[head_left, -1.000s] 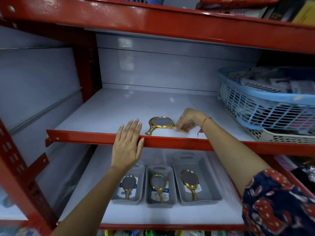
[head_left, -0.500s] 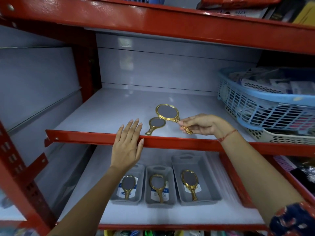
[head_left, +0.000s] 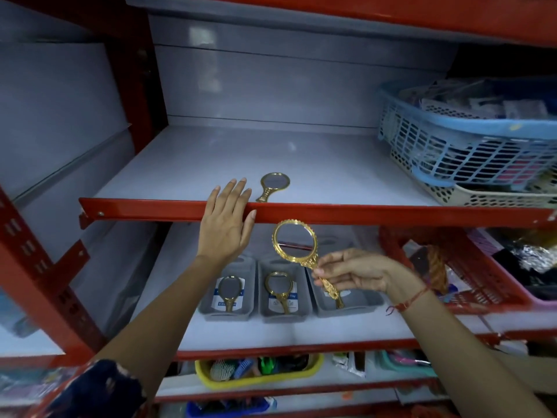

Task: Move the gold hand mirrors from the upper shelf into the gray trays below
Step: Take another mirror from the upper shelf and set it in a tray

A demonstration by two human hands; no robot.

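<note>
Progress: 3 gray plastic trays (head_left: 346, 306) on lower shelf, each w/ gold mirror inside.
R hand (head_left: 355, 273) grip pinched on handle of ornate gold oval hand mirror (head_left: 295, 241), held in air below red upper-shelf lip (head_left: 361, 213), above right tray.
1 small gold hand mirror (head_left: 272, 185) left on upper shelf, near front edge.
L hand (head_left: 226, 224) flat on lip, fingers spread, holding nothing.
Room: clear drop to trays; red mesh basket (head_left: 470, 267) close on right.
</note>
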